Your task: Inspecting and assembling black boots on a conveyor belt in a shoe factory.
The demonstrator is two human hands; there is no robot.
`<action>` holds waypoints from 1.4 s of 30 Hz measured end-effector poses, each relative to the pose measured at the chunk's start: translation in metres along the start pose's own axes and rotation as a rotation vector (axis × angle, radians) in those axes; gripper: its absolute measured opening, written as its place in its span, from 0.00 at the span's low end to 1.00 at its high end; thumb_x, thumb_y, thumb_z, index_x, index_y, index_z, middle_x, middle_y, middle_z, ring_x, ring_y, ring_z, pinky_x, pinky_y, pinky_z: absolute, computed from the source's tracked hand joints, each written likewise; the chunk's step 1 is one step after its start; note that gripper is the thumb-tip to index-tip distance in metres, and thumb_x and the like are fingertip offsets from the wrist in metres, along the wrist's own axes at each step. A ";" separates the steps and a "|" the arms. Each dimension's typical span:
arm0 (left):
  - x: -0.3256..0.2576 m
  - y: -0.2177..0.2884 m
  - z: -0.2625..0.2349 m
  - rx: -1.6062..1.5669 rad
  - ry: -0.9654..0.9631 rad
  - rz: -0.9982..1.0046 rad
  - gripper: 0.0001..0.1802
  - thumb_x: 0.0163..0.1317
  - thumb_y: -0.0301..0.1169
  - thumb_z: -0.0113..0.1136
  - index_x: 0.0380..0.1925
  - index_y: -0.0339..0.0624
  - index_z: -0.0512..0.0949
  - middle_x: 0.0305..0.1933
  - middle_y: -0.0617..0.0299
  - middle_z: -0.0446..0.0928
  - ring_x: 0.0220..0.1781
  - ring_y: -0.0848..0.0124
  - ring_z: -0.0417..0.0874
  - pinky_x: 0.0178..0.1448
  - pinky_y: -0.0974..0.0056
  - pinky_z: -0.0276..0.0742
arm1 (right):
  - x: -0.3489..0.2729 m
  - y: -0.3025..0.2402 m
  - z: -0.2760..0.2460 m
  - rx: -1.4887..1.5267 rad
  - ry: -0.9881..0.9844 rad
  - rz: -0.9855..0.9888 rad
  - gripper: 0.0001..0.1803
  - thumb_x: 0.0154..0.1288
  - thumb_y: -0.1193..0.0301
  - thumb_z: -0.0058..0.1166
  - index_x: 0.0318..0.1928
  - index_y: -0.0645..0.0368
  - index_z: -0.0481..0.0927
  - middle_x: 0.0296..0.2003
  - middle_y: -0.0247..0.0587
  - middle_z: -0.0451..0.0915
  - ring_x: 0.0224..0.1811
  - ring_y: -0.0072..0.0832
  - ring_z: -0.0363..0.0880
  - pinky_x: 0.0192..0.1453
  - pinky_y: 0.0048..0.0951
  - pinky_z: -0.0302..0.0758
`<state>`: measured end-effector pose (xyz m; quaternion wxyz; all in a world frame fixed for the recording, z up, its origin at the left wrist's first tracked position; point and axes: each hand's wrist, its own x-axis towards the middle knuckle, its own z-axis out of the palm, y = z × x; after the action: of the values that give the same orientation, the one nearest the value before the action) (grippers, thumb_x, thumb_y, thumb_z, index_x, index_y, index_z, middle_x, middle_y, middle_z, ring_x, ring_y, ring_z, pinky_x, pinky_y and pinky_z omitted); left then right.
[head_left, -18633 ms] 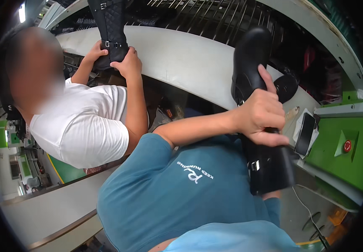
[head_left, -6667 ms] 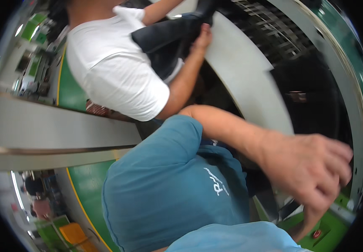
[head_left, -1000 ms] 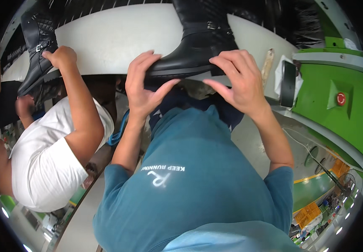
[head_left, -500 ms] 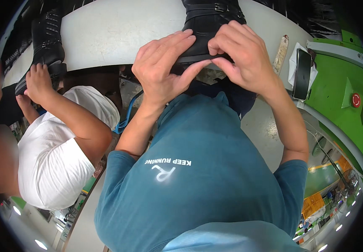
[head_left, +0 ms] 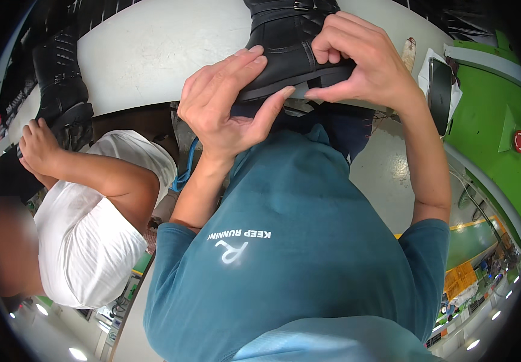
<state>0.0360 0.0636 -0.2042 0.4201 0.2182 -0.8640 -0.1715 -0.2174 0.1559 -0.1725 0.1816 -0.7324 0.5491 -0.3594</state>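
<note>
A black ankle boot (head_left: 281, 57) with a buckled strap lies across the near edge of the white table (head_left: 146, 54), its sole edge facing me. My left hand (head_left: 224, 99) grips it at the left end, fingers over the upper and thumb by the sole. At the other end my right hand (head_left: 366, 66) clasps the boot near the heel, fingers curled on the upper and thumb below the sole. Part of the boot is hidden behind my fingers.
To the left, a co-worker in a white shirt (head_left: 85, 241) has a hand (head_left: 40, 145) at another black boot (head_left: 61, 84). On the right are a dark phone (head_left: 439, 96), a stained pale stick-like item (head_left: 408, 53) and a green machine (head_left: 483, 102) with a red button (head_left: 519, 142).
The boot has turned from toe toward me to sideways. My hands have moved apart, the right one toward the heel. The co-worker's hand has shifted lower along the other boot.
</note>
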 end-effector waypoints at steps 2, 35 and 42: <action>0.001 0.001 0.000 0.007 -0.007 0.005 0.25 0.44 0.39 0.90 0.43 0.43 0.93 0.49 0.58 0.95 0.48 0.60 0.96 0.54 0.61 0.84 | -0.002 0.002 0.006 0.007 0.065 -0.028 0.28 0.41 0.64 0.88 0.36 0.57 0.78 0.31 0.32 0.73 0.33 0.31 0.73 0.37 0.35 0.72; -0.028 -0.036 -0.069 -0.913 -0.031 -0.328 0.47 0.41 0.26 0.93 0.66 0.40 0.83 0.76 0.48 0.78 0.80 0.56 0.77 0.84 0.51 0.70 | -0.044 -0.060 0.061 0.714 0.926 0.349 0.36 0.75 0.76 0.67 0.79 0.69 0.67 0.69 0.44 0.79 0.70 0.30 0.79 0.79 0.34 0.70; 0.057 0.034 -0.049 -0.823 -0.044 -0.012 0.75 0.42 0.54 0.94 0.83 0.28 0.60 0.86 0.40 0.64 0.88 0.49 0.65 0.89 0.43 0.59 | -0.008 -0.101 0.083 0.198 1.046 0.331 0.43 0.63 0.76 0.79 0.74 0.68 0.69 0.68 0.54 0.73 0.70 0.43 0.75 0.74 0.44 0.75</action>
<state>0.0357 0.0572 -0.1216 0.4526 0.0334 -0.7308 -0.5098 -0.0897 0.1859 -0.1643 0.0070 -0.3398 0.6373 -0.6916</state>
